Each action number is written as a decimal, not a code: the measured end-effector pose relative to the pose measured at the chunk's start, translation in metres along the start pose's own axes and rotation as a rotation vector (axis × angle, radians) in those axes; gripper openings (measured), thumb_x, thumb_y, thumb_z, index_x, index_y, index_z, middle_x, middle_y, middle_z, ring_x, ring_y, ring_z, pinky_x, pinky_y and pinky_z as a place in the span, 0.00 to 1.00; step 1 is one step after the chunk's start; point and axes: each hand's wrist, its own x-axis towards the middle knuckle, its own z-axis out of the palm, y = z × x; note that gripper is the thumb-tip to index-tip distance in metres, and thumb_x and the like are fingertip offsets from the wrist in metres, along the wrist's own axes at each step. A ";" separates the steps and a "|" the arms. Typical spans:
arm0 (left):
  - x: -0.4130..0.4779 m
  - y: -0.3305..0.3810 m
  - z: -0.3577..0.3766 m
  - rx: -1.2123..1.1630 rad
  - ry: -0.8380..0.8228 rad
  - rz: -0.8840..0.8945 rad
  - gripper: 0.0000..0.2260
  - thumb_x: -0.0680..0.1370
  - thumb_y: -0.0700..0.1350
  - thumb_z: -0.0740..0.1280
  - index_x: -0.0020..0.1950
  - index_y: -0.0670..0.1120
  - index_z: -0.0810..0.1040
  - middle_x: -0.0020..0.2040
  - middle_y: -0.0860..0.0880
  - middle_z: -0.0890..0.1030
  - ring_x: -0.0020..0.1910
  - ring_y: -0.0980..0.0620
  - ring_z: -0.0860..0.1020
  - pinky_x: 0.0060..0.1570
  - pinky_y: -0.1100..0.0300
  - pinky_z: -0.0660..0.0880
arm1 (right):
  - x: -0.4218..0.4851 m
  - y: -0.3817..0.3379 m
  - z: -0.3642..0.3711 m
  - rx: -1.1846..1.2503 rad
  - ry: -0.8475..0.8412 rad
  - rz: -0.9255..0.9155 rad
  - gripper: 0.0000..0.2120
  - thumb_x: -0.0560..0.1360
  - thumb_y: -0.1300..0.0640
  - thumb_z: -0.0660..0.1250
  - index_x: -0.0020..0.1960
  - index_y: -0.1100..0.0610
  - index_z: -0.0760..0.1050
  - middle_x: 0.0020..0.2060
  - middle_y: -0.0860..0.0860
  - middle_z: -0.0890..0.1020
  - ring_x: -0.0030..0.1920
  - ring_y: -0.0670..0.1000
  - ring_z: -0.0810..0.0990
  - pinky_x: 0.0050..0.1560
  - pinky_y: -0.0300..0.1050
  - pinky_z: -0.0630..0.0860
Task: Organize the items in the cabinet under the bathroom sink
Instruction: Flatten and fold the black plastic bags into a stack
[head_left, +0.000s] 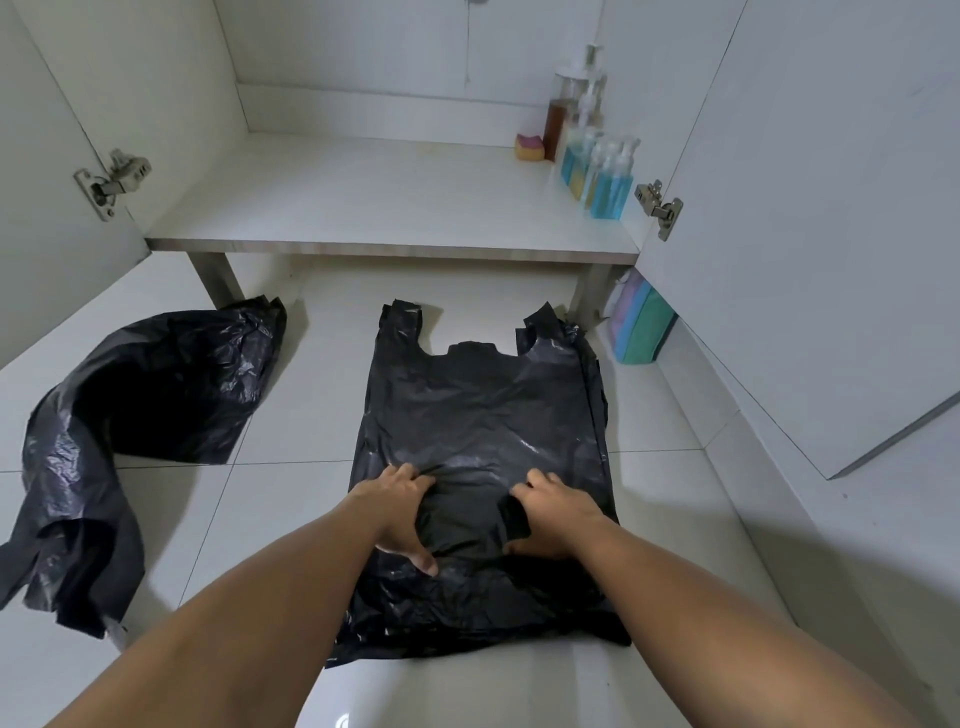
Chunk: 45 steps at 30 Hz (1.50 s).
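A black plastic bag (478, 410) lies flat on the tiled floor in front of the open cabinet, its two handles pointing toward the cabinet. My left hand (400, 514) and my right hand (550, 509) both rest on its lower middle, and each pinches a fold of the plastic bunched up between them. A second black bag (150, 384) lies crumpled and spread out on the floor to the left. Inside the cabinet, several pump and spray bottles (597, 161) stand in the right rear corner of the shelf (363, 208), with a small sponge (530, 147) beside them.
Both cabinet doors stand open, the right door (831, 208) reaching far out over the floor. A stack of coloured packets (641, 325) leans on the floor under the shelf's right end. Two metal legs hold the shelf above the floor.
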 end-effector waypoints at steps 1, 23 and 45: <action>-0.001 0.001 0.000 -0.004 -0.005 -0.004 0.61 0.58 0.73 0.75 0.82 0.53 0.49 0.80 0.49 0.55 0.78 0.45 0.56 0.72 0.42 0.66 | -0.001 -0.001 -0.001 0.010 -0.017 0.001 0.41 0.70 0.33 0.69 0.74 0.54 0.64 0.68 0.55 0.66 0.70 0.58 0.65 0.64 0.58 0.72; -0.013 -0.028 -0.060 -0.165 0.088 0.013 0.43 0.71 0.66 0.73 0.78 0.47 0.62 0.72 0.45 0.72 0.68 0.44 0.73 0.67 0.50 0.71 | 0.022 -0.023 -0.048 0.040 0.070 -0.055 0.32 0.74 0.39 0.70 0.72 0.53 0.68 0.66 0.52 0.68 0.67 0.56 0.70 0.60 0.56 0.75; -0.050 -0.261 -0.074 -0.145 0.021 -0.307 0.36 0.74 0.64 0.70 0.76 0.45 0.67 0.71 0.49 0.71 0.67 0.45 0.71 0.68 0.48 0.69 | 0.164 -0.280 -0.083 0.184 -0.027 -0.319 0.28 0.80 0.49 0.65 0.77 0.53 0.63 0.75 0.52 0.65 0.72 0.56 0.69 0.69 0.53 0.69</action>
